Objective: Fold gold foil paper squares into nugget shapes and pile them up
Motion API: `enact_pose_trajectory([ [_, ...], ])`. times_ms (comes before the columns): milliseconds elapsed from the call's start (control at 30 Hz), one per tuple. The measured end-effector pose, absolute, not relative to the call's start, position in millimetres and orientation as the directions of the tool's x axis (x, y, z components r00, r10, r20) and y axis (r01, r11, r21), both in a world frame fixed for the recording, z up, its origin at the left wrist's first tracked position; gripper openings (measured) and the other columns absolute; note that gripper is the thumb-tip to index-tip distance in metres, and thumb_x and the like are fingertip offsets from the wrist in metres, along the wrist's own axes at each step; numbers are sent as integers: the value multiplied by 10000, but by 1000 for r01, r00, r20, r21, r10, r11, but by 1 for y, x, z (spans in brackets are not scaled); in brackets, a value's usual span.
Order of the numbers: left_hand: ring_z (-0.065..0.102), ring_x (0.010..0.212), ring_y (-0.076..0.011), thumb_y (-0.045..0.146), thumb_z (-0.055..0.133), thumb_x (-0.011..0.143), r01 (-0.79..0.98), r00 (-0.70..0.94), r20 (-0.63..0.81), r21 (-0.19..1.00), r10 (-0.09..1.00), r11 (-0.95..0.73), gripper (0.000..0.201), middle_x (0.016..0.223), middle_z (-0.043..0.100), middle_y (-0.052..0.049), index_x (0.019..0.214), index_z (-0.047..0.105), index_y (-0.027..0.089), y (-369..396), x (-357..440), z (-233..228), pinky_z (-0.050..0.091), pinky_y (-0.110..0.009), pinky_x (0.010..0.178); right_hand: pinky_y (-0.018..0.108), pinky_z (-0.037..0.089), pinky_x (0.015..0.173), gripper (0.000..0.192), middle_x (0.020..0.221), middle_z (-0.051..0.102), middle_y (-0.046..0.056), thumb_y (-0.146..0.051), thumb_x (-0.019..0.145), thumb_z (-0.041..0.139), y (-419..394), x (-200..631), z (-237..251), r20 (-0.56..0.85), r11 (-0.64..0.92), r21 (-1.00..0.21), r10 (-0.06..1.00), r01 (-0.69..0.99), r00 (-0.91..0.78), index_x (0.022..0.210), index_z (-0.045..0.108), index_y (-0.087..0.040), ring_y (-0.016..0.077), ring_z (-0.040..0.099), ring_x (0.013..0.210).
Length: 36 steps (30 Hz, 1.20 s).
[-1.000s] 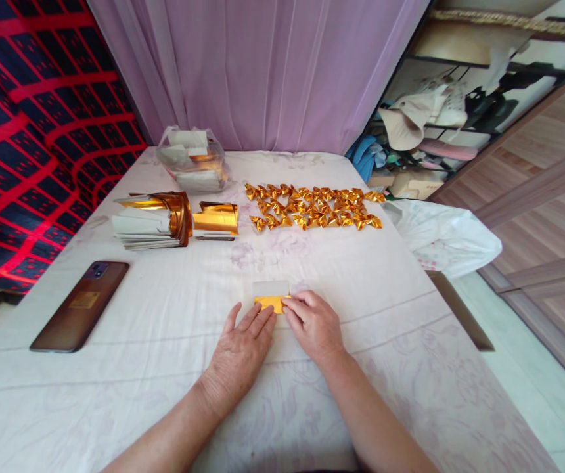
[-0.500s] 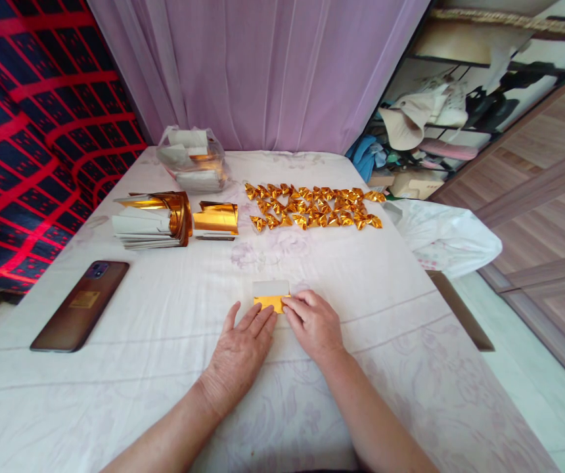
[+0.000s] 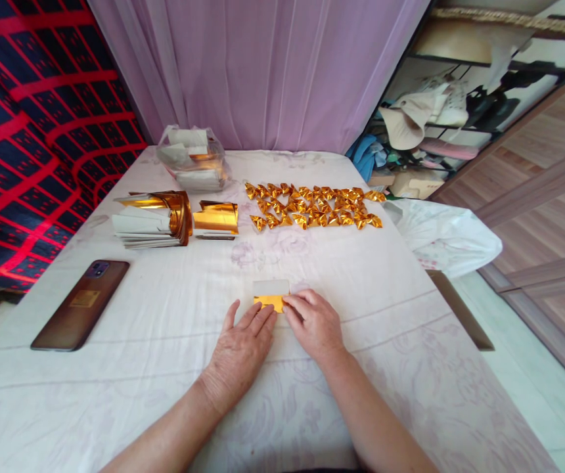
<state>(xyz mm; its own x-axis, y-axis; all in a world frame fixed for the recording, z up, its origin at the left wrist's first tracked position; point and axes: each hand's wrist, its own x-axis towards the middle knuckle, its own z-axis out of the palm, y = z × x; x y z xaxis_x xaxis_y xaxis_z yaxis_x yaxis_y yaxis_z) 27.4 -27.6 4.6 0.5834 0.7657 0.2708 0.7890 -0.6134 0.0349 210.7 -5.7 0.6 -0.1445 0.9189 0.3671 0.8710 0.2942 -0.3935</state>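
On the near middle of the pale flowered tablecloth (image 3: pixel 174 295), a small folded paper (image 3: pixel 268 302), gold on its near part and greyish white on its far part, lying flat at the fingertips of both hands. From the near left, the left hand (image 3: pixel 243 341), palm down, fingers stretched and somewhat spread, with some fingertips resting on the near edge of the gold part, released rather than grasping. From the near right, the right hand (image 3: pixel 315 325), with thumb and forefinger drawn together at the right end of the paper and the other fingers bent; impossible to tell from this view if truly pinching the paper or only pressing it down. Well to the left of the hands, a brown phone (image 3: pixel 80 305), lying with its back side up. Farther, at the far left, a thick bundle of gold and white sheets (image 3: pixel 149 223), and just to the right of it, a smaller stack of similar sheets (image 3: pixel 216 219). Behind the bundle, a clear plastic bag (image 3: pixel 194 157) with more sheets (image 3: pixel 196 180) inside. On the far right part of the tablecloth, many small folded gold pieces (image 3: pixel 322 219), arranged in about three rows. Beside the right edge, a white plastic bag (image 3: pixel 452 236). Beyond the far edge, a purple curtain (image 3: pixel 263 72).
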Motion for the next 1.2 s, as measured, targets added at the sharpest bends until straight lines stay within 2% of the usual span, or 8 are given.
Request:
enact_pose_trajectory([
  [367,560,1216,-226,234,411,976,798,572,265,43,777,-602,352,1277,647,-53,1285,581,215,-27,28,5,254,-496,1133,290,465,756,125,895,665,25,-234,817,658,-6,208,5,334,266,-398,933,878,-131,933,702,-247,180,625,820],
  [667,556,1218,-219,237,418,974,799,571,251,48,782,-599,352,1281,646,-44,1288,574,209,-27,29,8,249,-502,1135,285,467,757,124,901,670,22,-239,817,654,-5,208,5,325,257,-402,937,879,-125,929,704,-257,178,630,824],
  [1200,555,1223,-223,231,440,967,798,577,244,37,780,-602,336,1289,641,-49,1259,605,225,-27,29,7,238,-501,1151,290,502,798,246,978,675,25,-171,863,578,-4,221,3,235,278,-523,956,805,-177,1057,694,-267,169,639,878],
])
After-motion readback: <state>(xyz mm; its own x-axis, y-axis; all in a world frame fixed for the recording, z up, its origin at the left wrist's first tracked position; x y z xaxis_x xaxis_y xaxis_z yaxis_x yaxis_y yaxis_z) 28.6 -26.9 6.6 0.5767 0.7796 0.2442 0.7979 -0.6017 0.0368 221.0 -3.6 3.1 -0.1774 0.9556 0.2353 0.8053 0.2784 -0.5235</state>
